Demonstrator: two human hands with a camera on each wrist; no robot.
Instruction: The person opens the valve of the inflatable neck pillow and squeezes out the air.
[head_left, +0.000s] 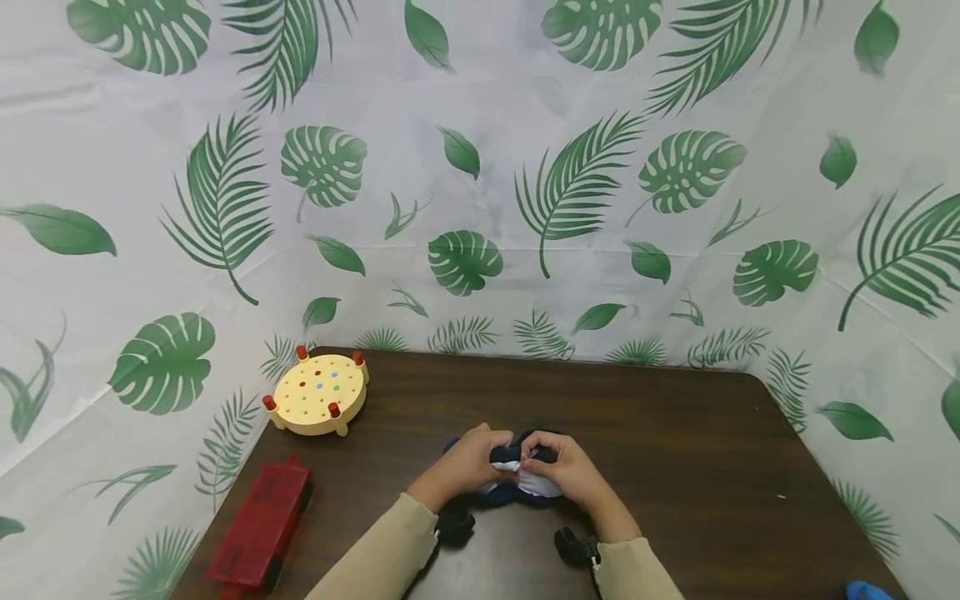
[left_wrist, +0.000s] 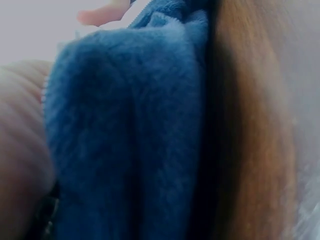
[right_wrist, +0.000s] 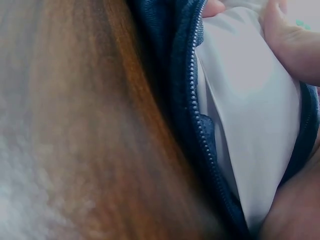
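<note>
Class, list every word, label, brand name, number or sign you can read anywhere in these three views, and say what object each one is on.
None: no readable text shows in any view.
Blue fuzzy pouch with its white lining and zipper: no label visible.
Yellow peg board: only coloured dots.
Red case: no print to be made out.
Leaf-patterned backdrop: no lettering.

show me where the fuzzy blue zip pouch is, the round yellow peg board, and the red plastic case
fuzzy blue zip pouch (left_wrist: 125, 140), left wrist view, plush outer side
round yellow peg board (head_left: 321, 388), head view, top face
red plastic case (head_left: 261, 525), head view, lid
</note>
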